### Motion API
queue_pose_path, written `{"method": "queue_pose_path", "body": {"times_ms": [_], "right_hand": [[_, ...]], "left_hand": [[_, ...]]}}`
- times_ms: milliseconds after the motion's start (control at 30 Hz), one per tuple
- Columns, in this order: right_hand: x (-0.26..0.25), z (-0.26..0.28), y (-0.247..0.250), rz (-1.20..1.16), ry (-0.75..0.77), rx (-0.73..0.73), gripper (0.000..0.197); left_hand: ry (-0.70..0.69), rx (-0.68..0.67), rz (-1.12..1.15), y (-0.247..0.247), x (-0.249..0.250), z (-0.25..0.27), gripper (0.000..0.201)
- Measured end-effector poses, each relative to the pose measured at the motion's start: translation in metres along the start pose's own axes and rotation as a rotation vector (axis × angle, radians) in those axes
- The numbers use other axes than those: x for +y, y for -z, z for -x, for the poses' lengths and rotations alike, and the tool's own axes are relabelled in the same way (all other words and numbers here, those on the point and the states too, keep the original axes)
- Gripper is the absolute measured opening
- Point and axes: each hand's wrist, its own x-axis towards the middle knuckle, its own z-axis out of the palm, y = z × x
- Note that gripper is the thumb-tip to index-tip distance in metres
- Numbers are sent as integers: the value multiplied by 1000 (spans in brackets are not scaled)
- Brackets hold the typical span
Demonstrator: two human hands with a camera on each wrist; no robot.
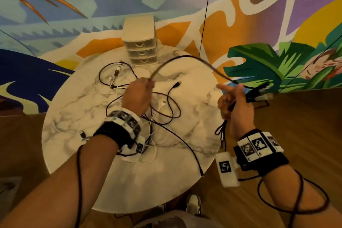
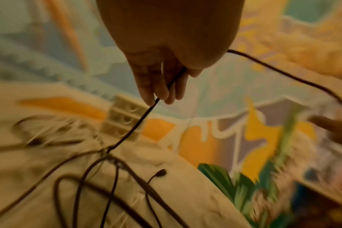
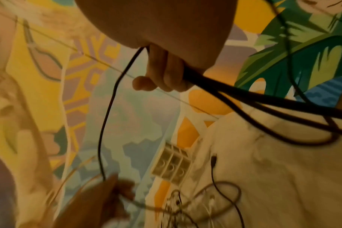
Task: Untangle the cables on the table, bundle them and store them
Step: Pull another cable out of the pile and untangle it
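Observation:
A black cable (image 1: 187,59) arcs in the air between both hands above the round marble table (image 1: 74,102). My left hand (image 1: 140,91) pinches it over the middle of the table; the left wrist view shows the black cable (image 2: 146,114) running down from the fingers (image 2: 146,91) to the tangle. My right hand (image 1: 234,98) grips a folded bundle of the same cable (image 3: 244,98), index finger stretched out, just past the table's right edge. A tangle of black and white cables (image 1: 161,111) lies on the table below.
A small beige drawer unit (image 1: 141,42) with three drawers stands at the table's far edge. More looped cables (image 1: 114,76) lie at the back left. A painted wall rises behind; wooden floor (image 1: 296,120) surrounds the table. My shoe (image 1: 193,202) shows beneath the near edge.

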Motion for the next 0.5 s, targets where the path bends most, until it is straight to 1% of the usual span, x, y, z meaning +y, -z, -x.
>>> {"method": "queue_pose_path", "body": {"times_ms": [33,100,133,167,200,267,333,400,467,500], "right_hand": [[7,5,-9,72,-35,-83,54],[19,15,-26,201,-97,-221,51],[23,18,-34,239,-121,-264,49],[26,20,-40,261,-129,-287,46],[28,21,-45,263,-126,-300,43],[28,21,-48,250,-97,-330,39],[29,24,-49,258,-79,-382,38],[33,28,-50,324,-63,-424,38],[37,30,-52,408,-50,-422,39],[39,29,-52,427,-47,-405,42]], "left_hand": [[-63,-60,-108,0,17,5,36],[-247,-144,-293,-7,45,23,35],[-332,-165,-324,-10,54,33,34],[-386,-182,-321,-14,59,41,33],[-405,-197,-311,-16,60,48,30],[-366,-230,-302,-23,56,59,26],[-308,-257,-311,-28,46,66,26],[-317,-266,-307,-32,40,70,28],[-326,-278,-240,-34,36,73,27],[-309,-283,-159,-37,34,74,25]]}}
